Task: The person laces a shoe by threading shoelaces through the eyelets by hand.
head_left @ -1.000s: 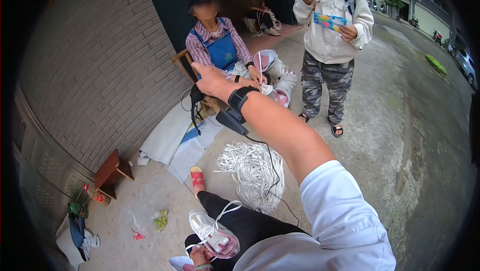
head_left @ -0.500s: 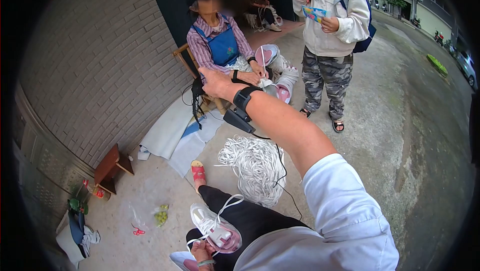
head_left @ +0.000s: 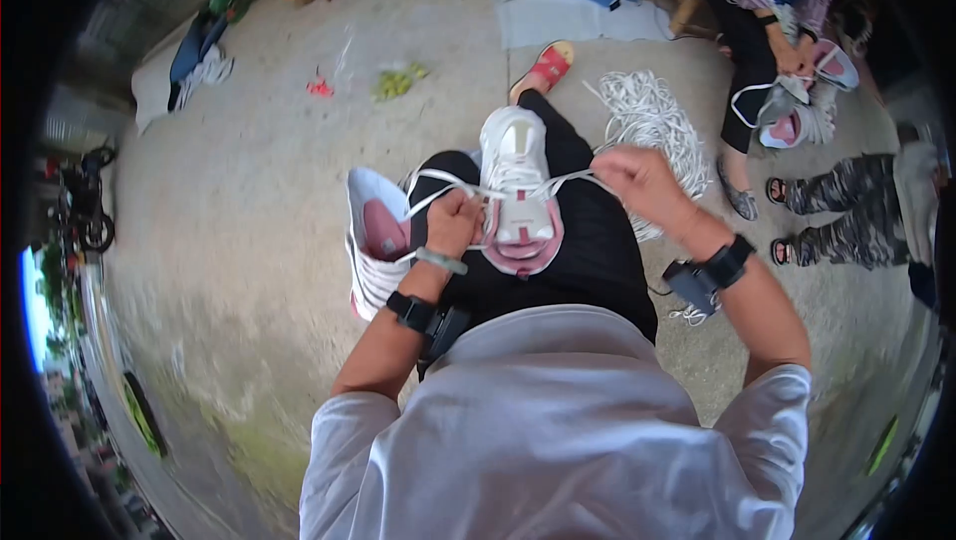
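A white and pink sneaker (head_left: 520, 212) rests on my lap, its toe pointing away from me. My left hand (head_left: 456, 225) is closed at the shoe's left side, pinching a white lace (head_left: 438, 176). To the right, my right hand (head_left: 642, 184) is closed on the end of another lace (head_left: 570, 180), which stretches from the shoe's eyelets. Left of my legs lie more white shoes (head_left: 370, 231) with pink insoles, one partly behind the other.
White laces (head_left: 652, 127) lie heaped on the ground beyond my right hand. A seated co-worker's hands (head_left: 794, 57) hold a shoe at the upper right. A person in camouflage trousers (head_left: 846, 207) stands at the right. Green fruit (head_left: 398, 82) lies ahead.
My view has tilted down and turned. My right arm, earlier stretched out with the hand pointing forward, is back at the shoe, the hand closed on a lace. My left hand remains beside the shoe.
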`<state>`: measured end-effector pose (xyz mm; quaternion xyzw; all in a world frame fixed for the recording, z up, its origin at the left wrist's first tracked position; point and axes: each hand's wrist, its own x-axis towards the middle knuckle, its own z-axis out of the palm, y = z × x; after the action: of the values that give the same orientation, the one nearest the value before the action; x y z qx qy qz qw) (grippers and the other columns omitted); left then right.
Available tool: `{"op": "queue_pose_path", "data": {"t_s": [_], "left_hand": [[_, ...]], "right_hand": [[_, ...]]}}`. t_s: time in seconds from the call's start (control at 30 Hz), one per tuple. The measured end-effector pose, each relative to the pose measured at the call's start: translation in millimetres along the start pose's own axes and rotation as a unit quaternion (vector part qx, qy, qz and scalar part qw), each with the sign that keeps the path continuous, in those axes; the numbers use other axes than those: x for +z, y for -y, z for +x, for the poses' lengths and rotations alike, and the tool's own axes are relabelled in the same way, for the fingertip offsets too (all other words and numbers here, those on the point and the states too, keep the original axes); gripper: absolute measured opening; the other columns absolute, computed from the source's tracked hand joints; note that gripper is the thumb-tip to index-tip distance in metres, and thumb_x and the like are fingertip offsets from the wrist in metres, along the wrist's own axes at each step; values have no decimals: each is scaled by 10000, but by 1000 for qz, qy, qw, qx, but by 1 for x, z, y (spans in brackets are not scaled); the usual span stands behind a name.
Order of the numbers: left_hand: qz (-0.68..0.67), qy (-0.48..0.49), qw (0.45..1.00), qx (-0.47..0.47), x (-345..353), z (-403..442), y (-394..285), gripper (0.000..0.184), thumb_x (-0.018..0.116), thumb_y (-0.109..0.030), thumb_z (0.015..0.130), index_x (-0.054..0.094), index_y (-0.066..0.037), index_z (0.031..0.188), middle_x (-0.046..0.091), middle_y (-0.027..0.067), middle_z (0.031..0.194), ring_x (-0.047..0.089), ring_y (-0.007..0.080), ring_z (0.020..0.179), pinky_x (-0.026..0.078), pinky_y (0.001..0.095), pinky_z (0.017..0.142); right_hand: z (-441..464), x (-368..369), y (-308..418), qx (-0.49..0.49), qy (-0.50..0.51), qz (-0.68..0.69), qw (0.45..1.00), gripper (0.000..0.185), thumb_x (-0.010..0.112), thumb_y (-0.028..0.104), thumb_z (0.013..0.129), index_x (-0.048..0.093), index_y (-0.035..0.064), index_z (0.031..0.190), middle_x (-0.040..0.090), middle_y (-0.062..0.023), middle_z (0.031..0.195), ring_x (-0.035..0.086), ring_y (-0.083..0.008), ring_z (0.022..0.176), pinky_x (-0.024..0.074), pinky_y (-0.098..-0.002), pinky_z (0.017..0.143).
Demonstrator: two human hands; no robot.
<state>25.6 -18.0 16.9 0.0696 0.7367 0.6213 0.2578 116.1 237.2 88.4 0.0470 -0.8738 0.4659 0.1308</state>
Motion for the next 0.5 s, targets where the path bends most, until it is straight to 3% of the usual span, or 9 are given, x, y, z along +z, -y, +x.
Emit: {"op": "queue_pose_path", "data": {"t_s": [0.07, 0.13, 0.27, 0.33, 0.43, 0.5], "left_hand": [[-43, -3, 999, 13, -1, 4, 8, 203, 499, -98, 839, 514, -33, 647, 492, 14, 520, 422, 67, 379, 317, 225, 342], [-69, -14, 998, 2, 2, 1, 0, 199, 497, -88, 836, 518, -34, 646, 490, 8, 520, 418, 63, 378, 315, 223, 341], [-27, -38, 999, 19, 5, 5, 1, 213, 512, -72, 809, 509, -24, 602, 497, 11, 498, 442, 63, 390, 332, 231, 349], [60, -80, 990, 96, 6, 11, 10, 155, 517, -30, 762, 516, -4, 609, 509, 80, 488, 489, 106, 445, 392, 288, 421], [71, -79, 989, 102, 8, 14, 13, 120, 527, -23, 741, 519, 9, 625, 508, 122, 496, 513, 137, 466, 411, 304, 456], [72, -74, 988, 117, 9, 12, 7, 109, 541, -30, 736, 525, 8, 635, 514, 156, 518, 537, 214, 460, 412, 314, 456]], "right_hand": [[-7, 31, 12, 13, 61, -19, 998, 87, 559, 94, 743, 604, 43, 797, 575, -112, 726, 580, -267, 663, 450, -310, 582], [-8, 59, 15, -8, 49, -28, 998, 79, 572, 88, 724, 605, 44, 781, 576, -110, 717, 577, -282, 670, 452, -326, 584], [-4, 94, 11, -15, 78, -142, 987, 130, 515, 111, 738, 599, 57, 821, 590, -125, 748, 582, -301, 696, 466, -368, 606], [-1, 107, 15, -8, 61, -138, 989, 119, 492, 125, 744, 577, 64, 801, 591, -137, 729, 584, -311, 685, 468, -397, 603], [4, 117, 17, 58, 78, -176, 980, 78, 509, 132, 741, 552, 69, 758, 583, -138, 673, 584, -316, 649, 464, -410, 582], [4, 125, 14, 79, 47, -131, 987, 61, 523, 131, 734, 536, 73, 746, 576, -137, 643, 582, -322, 629, 461, -415, 567]]}}
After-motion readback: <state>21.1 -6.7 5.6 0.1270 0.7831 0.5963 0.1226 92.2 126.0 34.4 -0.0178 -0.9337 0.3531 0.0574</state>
